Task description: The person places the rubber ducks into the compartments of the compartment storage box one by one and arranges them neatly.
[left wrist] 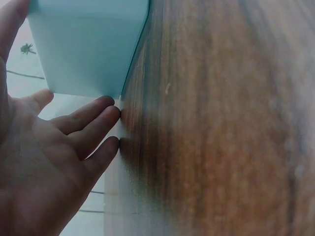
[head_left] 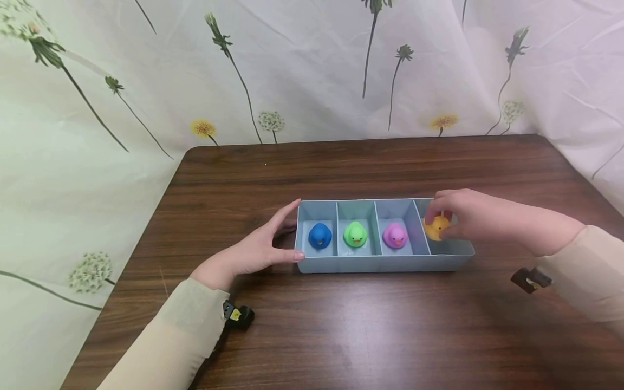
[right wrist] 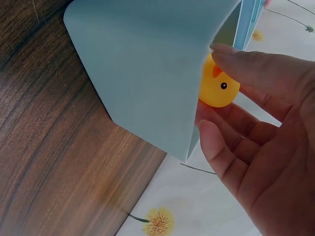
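Observation:
A pale blue divided tray stands on the table with a row of compartments. Inside it are a blue rubber duck, a green rubber duck and a pink rubber duck, one per compartment. My right hand pinches a yellow rubber duck in the rightmost compartment. In the right wrist view, the yellow duck's head shows between thumb and fingers; the tray wall hides the rest. My left hand touches the tray's left end, thumb and index finger spread towards its corners, the other fingers loosely extended.
The tray rests on a dark wood-grain table. A white cloth printed with dandelions hangs behind the table and along its sides. Small black devices are on the left wrist and the right wrist.

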The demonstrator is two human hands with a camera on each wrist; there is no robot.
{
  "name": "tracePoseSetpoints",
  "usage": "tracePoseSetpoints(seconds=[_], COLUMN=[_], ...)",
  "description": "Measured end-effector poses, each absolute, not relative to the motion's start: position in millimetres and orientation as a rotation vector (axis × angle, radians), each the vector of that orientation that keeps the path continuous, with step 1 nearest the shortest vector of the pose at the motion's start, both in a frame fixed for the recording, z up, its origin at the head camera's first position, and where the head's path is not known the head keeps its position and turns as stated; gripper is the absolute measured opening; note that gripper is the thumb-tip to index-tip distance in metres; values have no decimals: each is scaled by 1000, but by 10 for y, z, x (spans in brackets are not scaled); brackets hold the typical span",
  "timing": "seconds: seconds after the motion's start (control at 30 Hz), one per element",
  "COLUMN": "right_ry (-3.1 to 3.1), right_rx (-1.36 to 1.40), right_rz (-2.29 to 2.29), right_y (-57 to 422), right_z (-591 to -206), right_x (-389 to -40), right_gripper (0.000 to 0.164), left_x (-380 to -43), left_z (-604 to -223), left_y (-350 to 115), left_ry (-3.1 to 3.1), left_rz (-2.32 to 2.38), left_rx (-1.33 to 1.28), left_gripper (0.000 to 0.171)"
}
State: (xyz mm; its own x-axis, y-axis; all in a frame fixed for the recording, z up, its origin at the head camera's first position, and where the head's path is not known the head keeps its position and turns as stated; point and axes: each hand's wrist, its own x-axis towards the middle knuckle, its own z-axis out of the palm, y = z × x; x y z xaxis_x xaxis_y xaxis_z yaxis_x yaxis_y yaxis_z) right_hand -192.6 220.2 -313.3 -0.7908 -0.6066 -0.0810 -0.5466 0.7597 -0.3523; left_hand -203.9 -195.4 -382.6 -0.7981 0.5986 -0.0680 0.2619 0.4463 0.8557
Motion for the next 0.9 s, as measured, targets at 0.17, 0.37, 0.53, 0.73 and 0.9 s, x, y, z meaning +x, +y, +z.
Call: tracePoseSetpoints(seconds=[0.17, 0.37, 0.53, 0.73, 0.9], right_ry=[2756, 2763, 2778, 2808, 2822], right_rx=[-879, -915, -941, -974, -967], right_rz=[-456, -470, -459, -436, -398], right_y=[2195, 2188, 2182, 2163, 2142], right_z=[-3135, -3179, -3227, -3260, -3272], right_x=[-1914, -1924, -1937, -1947, -1949], right_gripper=[26, 26, 27, 29, 29], left_x=[-2038, -2039, -2040, -2039, -2041], left_z=[-3833, -3842, -3847, -3844, -3850], left_y=[-1957, -1956, -1960, -1956, -1959], left_ry=[2345, 2341, 2342, 2341, 2341], left_rz=[1292, 1298, 1298, 1300, 1302], left_rx=[732, 740, 754, 743, 745], left_gripper=[100, 101, 101, 101, 101])
